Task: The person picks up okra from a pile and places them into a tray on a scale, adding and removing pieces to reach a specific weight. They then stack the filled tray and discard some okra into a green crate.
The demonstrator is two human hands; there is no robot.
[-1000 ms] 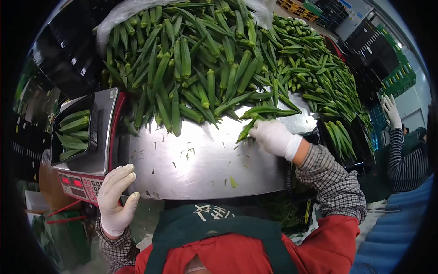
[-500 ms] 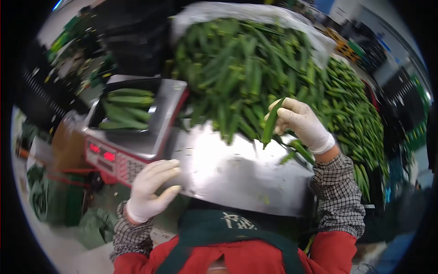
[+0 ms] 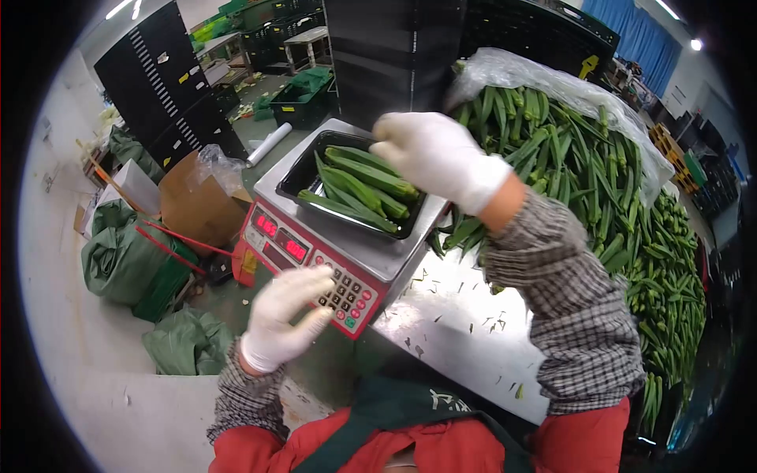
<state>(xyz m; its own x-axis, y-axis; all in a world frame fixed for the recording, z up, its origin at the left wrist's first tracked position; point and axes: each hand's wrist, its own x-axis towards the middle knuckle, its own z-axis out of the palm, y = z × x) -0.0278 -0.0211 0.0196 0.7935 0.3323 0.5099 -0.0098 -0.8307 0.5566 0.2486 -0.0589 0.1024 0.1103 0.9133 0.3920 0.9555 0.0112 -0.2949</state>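
Note:
Above the right rim of a black tray [image 3: 290,185] is my right hand [image 3: 445,154], gloved in white, its fingers curled together. Whatever they may hold is hidden. Several green okra pods [image 3: 367,189] lie in the tray, one slanting across the others. The tray rests on the steel pan of a red digital scale [image 3: 359,276]. My left hand [image 3: 288,315], also gloved, hovers open near the scale's keypad, fingers stretched and thumb apart, with nothing in it.
A big okra heap [image 3: 552,150] rises right of the scale, backed by clear plastic sheeting [image 3: 536,71]. Scraps dot the steel tabletop [image 3: 465,331]. A tall black crate stack [image 3: 386,59] stands behind the scale. Green sacks [image 3: 118,252] and a cardboard box [image 3: 197,201] are at left.
My right hand has moved left from the okra heap to the tray; the pod it held no longer shows in it. The view has swung left. My left hand stays open.

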